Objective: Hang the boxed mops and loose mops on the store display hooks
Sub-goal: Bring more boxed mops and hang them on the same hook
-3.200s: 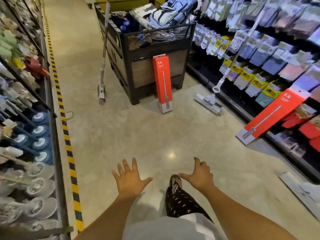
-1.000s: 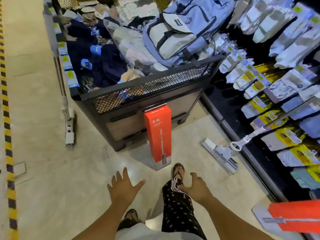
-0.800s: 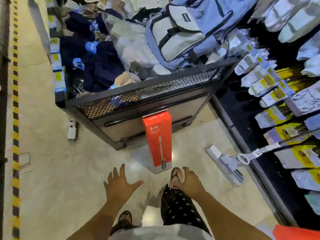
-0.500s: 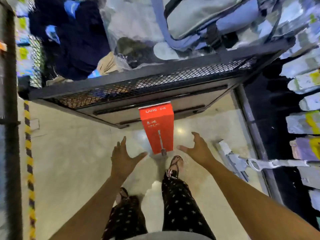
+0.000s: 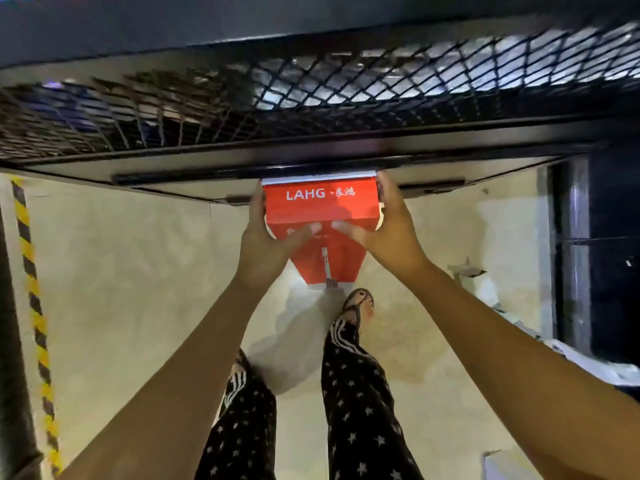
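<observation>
Both hands, spread and empty half a second ago, now closed on tall red cardboard mop box (image 5: 320,216) standing against black mesh-sided bin (image 5: 311,98): left hand (image 5: 266,244), right hand (image 5: 388,233), fingers (image 5: 346,227) wrapped near top; pickup begun, hanging pending.

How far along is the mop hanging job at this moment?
Nothing looks hung yet; no display hook is in view. In hand: left hand and right hand grip the top of the red mop box beside the mesh bin. Carrying and hanging remain.
</observation>
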Demonstrator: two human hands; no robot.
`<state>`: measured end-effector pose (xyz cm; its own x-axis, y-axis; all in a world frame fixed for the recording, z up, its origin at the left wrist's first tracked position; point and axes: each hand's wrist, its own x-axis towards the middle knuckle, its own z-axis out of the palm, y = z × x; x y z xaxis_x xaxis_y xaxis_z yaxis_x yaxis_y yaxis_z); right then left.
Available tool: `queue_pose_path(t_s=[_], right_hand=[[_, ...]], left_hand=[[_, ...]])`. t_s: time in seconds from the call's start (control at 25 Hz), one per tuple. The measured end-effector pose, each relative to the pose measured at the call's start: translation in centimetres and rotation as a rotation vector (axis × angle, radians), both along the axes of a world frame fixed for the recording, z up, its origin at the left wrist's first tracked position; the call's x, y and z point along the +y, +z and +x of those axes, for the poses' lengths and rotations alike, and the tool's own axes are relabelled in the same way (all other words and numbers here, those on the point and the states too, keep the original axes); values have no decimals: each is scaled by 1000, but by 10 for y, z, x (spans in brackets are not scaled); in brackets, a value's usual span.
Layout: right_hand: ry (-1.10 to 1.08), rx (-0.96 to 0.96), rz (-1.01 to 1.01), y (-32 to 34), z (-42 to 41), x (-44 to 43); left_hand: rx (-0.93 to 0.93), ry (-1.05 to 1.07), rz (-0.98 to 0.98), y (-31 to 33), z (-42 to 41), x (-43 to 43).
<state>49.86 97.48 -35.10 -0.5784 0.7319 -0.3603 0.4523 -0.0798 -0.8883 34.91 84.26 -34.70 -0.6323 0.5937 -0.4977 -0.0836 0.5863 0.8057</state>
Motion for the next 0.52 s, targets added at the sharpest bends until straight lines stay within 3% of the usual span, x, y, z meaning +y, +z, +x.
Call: queue_pose_path(t_s=[0.2,0.52], right_hand=[[2,92,-64,-20,5,-12],[8,140,-60,-26,28,-51]], left_hand=[[-59,58,116,-6,11,-5],[-90,-29,192,5,8,-44]])
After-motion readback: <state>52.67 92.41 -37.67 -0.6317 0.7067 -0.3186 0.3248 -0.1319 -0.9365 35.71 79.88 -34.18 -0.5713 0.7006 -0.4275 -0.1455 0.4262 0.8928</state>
